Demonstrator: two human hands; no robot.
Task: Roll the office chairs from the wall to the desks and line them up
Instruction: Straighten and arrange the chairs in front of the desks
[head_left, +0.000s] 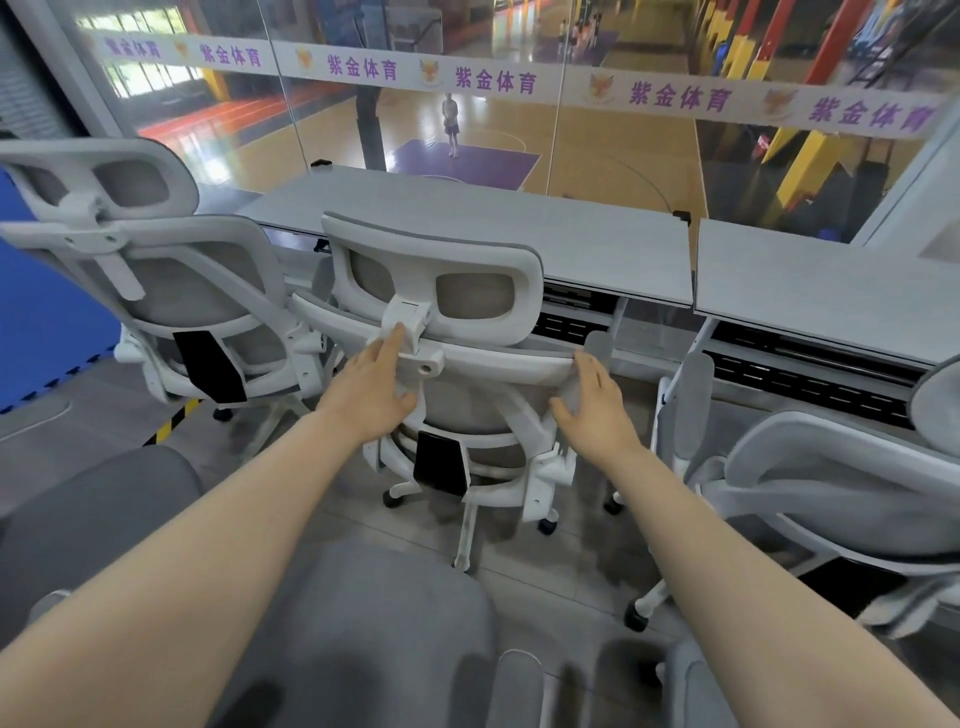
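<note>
A grey mesh office chair (467, 291) with a white frame stands in front of me, its back toward me, facing the long grey desk (519, 228). My left hand (371, 387) lies with straight fingers against the top edge of its backrest, beside the headrest bracket. My right hand (597, 408) rests open on the right end of the same edge. A second like chair (171, 270) stands at the desk to the left. A third chair (831, 478) sits at the right, turned sideways, before a second desk (831, 280).
Grey seat cushions (395, 623) of more chairs lie close below my arms. Behind the desks a glass wall (519, 83) overlooks a sports court. A blue mat (47, 322) and a yellow-black floor stripe (174, 421) are at the left.
</note>
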